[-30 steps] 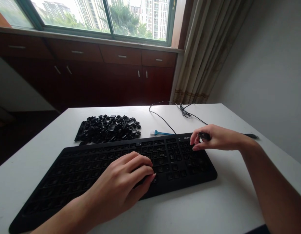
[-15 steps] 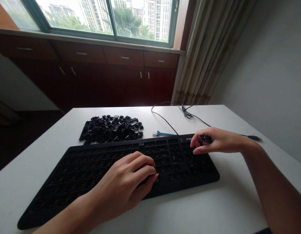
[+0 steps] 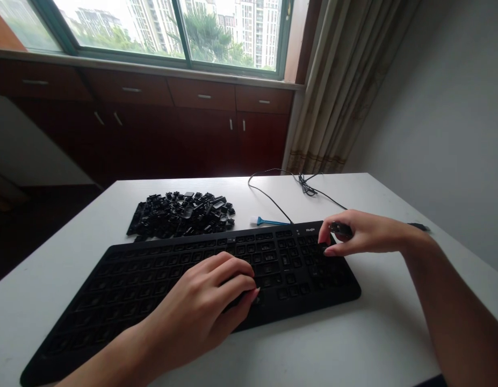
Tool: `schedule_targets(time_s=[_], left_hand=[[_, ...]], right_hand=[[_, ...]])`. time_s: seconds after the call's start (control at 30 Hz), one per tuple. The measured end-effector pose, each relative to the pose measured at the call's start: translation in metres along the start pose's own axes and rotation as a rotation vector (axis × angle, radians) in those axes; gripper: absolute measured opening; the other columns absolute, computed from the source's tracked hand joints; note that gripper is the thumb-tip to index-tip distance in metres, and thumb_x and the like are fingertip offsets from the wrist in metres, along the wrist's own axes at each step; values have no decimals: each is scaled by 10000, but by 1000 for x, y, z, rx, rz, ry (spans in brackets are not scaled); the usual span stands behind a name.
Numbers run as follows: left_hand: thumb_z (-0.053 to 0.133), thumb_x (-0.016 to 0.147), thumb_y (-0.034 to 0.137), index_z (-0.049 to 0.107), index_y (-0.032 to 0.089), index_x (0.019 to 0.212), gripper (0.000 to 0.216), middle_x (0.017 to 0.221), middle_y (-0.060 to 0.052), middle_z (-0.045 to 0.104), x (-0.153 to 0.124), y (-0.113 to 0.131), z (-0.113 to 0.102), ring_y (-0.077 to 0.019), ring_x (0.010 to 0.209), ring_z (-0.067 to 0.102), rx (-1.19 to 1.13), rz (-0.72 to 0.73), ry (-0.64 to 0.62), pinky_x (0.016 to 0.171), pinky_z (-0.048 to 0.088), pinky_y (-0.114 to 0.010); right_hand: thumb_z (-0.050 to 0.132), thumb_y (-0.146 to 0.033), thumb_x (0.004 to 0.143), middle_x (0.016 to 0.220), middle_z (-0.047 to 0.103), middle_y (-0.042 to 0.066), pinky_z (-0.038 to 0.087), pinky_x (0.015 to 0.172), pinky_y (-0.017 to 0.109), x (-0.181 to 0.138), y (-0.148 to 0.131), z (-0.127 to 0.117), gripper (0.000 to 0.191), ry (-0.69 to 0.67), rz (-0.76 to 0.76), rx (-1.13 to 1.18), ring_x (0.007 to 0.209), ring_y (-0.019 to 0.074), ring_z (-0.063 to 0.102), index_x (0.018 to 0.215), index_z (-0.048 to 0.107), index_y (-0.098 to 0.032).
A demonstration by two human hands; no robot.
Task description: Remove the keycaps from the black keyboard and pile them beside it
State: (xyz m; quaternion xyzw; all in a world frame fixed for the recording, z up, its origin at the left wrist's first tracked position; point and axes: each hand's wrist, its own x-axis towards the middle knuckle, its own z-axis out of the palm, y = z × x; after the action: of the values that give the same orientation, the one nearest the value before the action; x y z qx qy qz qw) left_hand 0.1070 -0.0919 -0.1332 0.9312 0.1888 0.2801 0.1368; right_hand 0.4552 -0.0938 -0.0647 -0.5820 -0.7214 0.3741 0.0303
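I should keep the keyboard [image 3: 309,306], low in the frame, steady under my left hand [image 3: 216,287], whose grip I cannot tell, and gently move my right hand [image 3: 355,231], fingers curled around a black object [image 3: 341,229].

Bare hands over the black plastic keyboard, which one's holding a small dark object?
The right hand, at the right end of the keyboard, holds the small dark object; none shows in the left hand.
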Motion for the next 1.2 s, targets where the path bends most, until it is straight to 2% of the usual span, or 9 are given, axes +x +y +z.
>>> schedule_targets(time_s=[0.1, 0.23, 0.4, 0.67, 0.8, 0.9, 1.0, 1.07, 1.2], left_hand=[[605, 928, 116, 686, 199, 978, 126, 1000, -55, 690, 0, 0, 0, -169, 882, 631, 10, 2, 9, 773, 548, -295], [608, 925, 114, 684, 196, 968, 120, 994, -53, 691, 1, 0, 0, -165, 871, 632, 10, -1, 11, 769, 547, -291], [614, 924, 110, 675, 191, 967, 110, 998, -46, 691, 1, 0, -1, -158, 873, 626, 9, -1, 10, 768, 539, -286], [614, 928, 107, 671, 189, 979, 112, 1013, -49, 690, 2, 0, -1, -161, 885, 611, -3, 1, 0, 769, 529, -300], [611, 931, 110, 674, 190, 988, 117, 1011, -48, 687, 1, 1, -1, -161, 884, 610, -4, -2, -5, 771, 528, -301], [611, 931, 109, 671, 191, 989, 118, 1017, -45, 686, 1, 0, -1, -162, 890, 609, -7, -1, -4, 775, 527, -301], [612, 931, 111, 666, 192, 985, 111, 1025, -44, 685, 0, 0, 0, -163, 896, 609, -11, -2, -7, 784, 525, -304], [612, 931, 113, 662, 192, 983, 107, 1026, -44, 683, 0, -1, 0, -163, 894, 608, -13, -7, -9, 789, 524, -305], [611, 929, 114, 652, 193, 979, 102, 1022, -42, 681, -1, 0, 1, -162, 898, 607, -20, -11, -3, 792, 520, -306]], right_hand=[[768, -577, 765, 830, 673, 17, 436, 628, 279, 1, 1, 0, 410, 2, 8, 5, 744, 174, 581, 989, 760, -234], [769, -550, 766, 891, 709, 31, 468, 668, 293, 9, -3, 11, 403, 84, -60, 46, 791, 190, 620, 1001, 756, -223], [774, -496, 783, 972, 733, 30, 504, 737, 306, 15, -11, 22, 349, 94, -122, 59, 861, 202, 656, 1008, 747, -230], [770, -507, 795, 884, 701, 6, 472, 681, 277, 17, -12, 24, 363, 80, -111, 76, 787, 167, 613, 1013, 737, -218], [835, -499, 730, 898, 680, 2, 466, 657, 270, 15, -13, 21, 444, 87, -119, 119, 785, 163, 598, 1061, 713, -229], [825, -445, 768, 706, 566, -30, 380, 538, 246, 18, -18, 26, 307, 288, -221, 313, 626, 113, 492, 806, 646, -198], [685, -423, 906, 519, 344, -66, 235, 431, 263, 23, -29, 40, 469, 543, -445, 732, 461, 84, 311, 576, 431, -208], [591, -370, 967, 465, 271, -67, 198, 411, 287, 23, -39, 52, 530, 602, -593, 941, 411, 84, 252, 524, 347, -212], [537, -285, 982, 449, 292, -46, 227, 443, 308, 20, -51, 72, 529, 676, -778, 954, 416, 93, 283, 502, 332, -202]])
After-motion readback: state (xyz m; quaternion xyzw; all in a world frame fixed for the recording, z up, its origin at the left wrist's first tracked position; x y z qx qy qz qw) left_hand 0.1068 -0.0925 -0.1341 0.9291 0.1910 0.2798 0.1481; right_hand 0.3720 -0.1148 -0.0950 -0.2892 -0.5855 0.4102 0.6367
